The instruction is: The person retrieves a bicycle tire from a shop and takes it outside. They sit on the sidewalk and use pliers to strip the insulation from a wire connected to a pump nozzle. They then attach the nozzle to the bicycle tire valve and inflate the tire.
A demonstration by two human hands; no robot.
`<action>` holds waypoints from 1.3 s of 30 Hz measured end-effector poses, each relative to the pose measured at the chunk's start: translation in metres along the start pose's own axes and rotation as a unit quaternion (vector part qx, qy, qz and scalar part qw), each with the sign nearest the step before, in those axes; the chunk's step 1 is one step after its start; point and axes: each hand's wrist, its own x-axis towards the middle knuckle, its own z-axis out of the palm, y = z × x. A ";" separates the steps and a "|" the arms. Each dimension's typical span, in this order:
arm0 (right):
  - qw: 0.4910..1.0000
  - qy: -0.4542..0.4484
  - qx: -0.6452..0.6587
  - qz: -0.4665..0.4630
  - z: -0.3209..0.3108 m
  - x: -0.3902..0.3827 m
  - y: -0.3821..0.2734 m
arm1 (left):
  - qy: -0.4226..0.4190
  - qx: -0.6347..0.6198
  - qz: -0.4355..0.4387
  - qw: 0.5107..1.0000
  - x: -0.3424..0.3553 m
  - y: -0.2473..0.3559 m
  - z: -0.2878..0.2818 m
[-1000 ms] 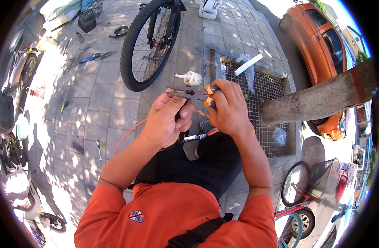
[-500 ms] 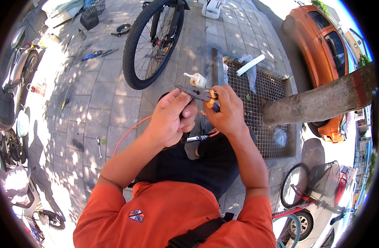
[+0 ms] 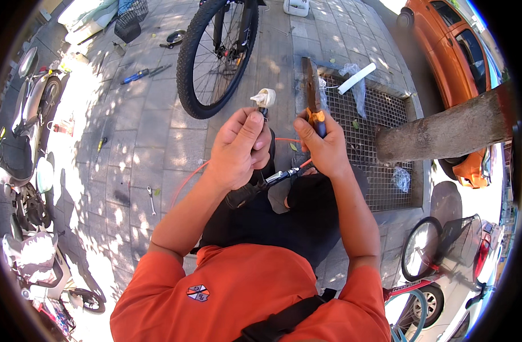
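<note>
A: L hand (image 3: pixel 242 149), grip status?
B: Clenched. Thumb + index pinch a small dark part (image 3: pixel 263 112) at top of fist; most of it hidden, type can't tell.
A: R hand (image 3: pixel 324 147)?
B: Grasping pliers (image 3: pixel 312 94) by orange/dark handles. Tool upright, nose up, seen nearly edge-on; can't tell if jaws are parted.
A: Pos. of pliers rel. to part?
B: To R of it, well apart, no contact. White bottle (image 3: pixel 265 98) shows directly above part tip; contact can't tell.
A: Below hands?
B: Silver tool (image 3: pixel 278 178), slanted, above the legs; orange hose (image 3: pixel 189 179) also in view.
A: Surroundings?
B: Tyre (image 3: pixel 188 74) fwd of L hand; wrench (image 3: pixel 151 200) on paving, far L; grate (image 3: pixel 380 119) on R side, w/ white tube (image 3: pixel 356 78) near its far edge.
</note>
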 end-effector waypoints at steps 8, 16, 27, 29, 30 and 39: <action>0.984 -0.001 -0.135 0.118 0.000 0.018 0.026 | 0.033 0.207 0.092 0.973 0.017 0.013 -0.029; 0.825 -0.078 -0.460 0.318 -0.042 0.071 0.158 | 0.070 0.295 0.134 0.944 0.036 0.003 -0.029; 0.727 -0.202 -0.552 0.356 -0.055 0.038 0.262 | 0.070 0.353 0.145 0.922 0.031 0.007 -0.040; 0.723 -0.241 -0.553 0.337 -0.046 0.038 0.263 | 0.061 0.414 0.134 0.898 0.023 0.021 -0.045; 0.726 -0.248 -0.546 0.335 -0.044 0.040 0.261 | 0.053 0.383 0.110 0.916 0.021 0.028 -0.045; 0.751 -0.259 -0.505 0.337 -0.052 0.051 0.228 | 0.041 0.164 0.037 0.985 -0.002 0.051 -0.027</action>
